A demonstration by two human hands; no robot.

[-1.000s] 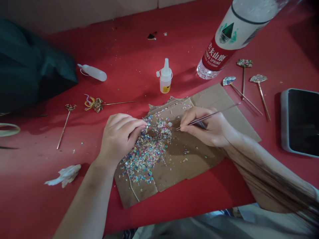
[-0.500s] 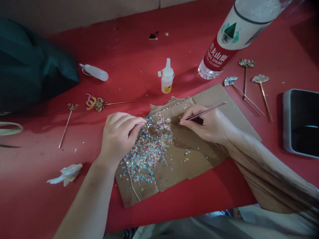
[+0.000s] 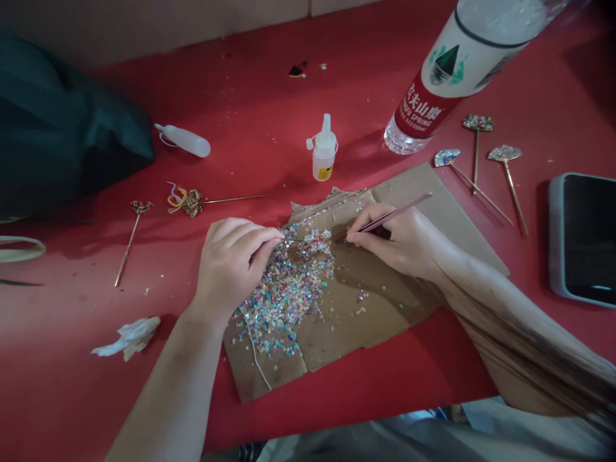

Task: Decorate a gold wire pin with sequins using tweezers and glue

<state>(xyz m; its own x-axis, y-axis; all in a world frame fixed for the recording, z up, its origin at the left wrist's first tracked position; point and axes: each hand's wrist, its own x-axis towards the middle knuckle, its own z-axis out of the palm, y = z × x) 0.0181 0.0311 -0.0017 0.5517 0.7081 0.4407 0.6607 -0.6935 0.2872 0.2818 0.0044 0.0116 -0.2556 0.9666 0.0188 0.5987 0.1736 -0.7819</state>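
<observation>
My left hand point(image 3: 235, 260) is closed in a pinch on the thin stem of a hairpin. The hairpin's head point(image 3: 317, 240), crusted with shiny chips, hovers over or rests on a pile of many-coloured chips point(image 3: 283, 295); which, I cannot tell. My right hand point(image 3: 394, 239) grips slim pinkish tweezers point(image 3: 402, 210) like a pen. Their tip points down and left, a short gap to the right of the hairpin's head. Beneath both hands lies a flat piece of brown cardboard point(image 3: 346, 340), with the chips mostly on its left half.
Behind the cardboard stands a small glue bottle point(image 3: 324, 157); another squeeze bottle point(image 3: 185, 140) lies left. A water bottle point(image 3: 418, 106), finished hairpins point(image 3: 506, 170) and a phone point(image 3: 584, 240) are right. More hairpins point(image 3: 192, 203), crumpled tissue point(image 3: 129, 338) and a dark bag point(image 3: 67, 135) sit left.
The tweezers have tilted slightly in my right hand, their rear end shifting a little left. My left hand keeps its pinch on the hairpin, nearly still.
</observation>
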